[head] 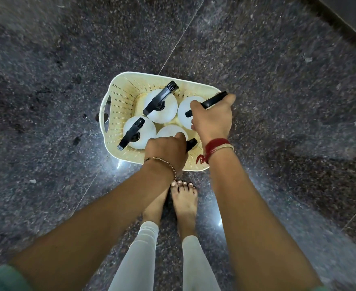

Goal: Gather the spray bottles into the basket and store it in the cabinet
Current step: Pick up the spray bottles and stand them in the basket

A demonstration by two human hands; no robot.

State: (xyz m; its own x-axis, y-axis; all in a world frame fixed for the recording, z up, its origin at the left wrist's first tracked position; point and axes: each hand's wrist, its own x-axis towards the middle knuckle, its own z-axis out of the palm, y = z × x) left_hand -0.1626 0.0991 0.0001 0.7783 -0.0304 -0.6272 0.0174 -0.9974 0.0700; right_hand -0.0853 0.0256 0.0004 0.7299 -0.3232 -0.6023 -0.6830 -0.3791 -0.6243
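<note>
A cream perforated plastic basket (118, 95) stands on the dark granite floor. Inside it are several white spray bottles with black trigger heads, all upright. One bottle (162, 106) stands at the far side and another (138, 133) at the near left, both untouched. My left hand (165, 150) is shut on the black head of the near bottle (169, 131). My right hand (211, 120) is shut on the black head of the right bottle (185, 112), whose trigger sticks out past the basket's right rim.
My bare feet (183, 198) stand just behind the basket's near edge. The speckled granite floor (277, 101) surrounds the basket. A dark edge (345, 19), perhaps a cabinet base, crosses the top right corner.
</note>
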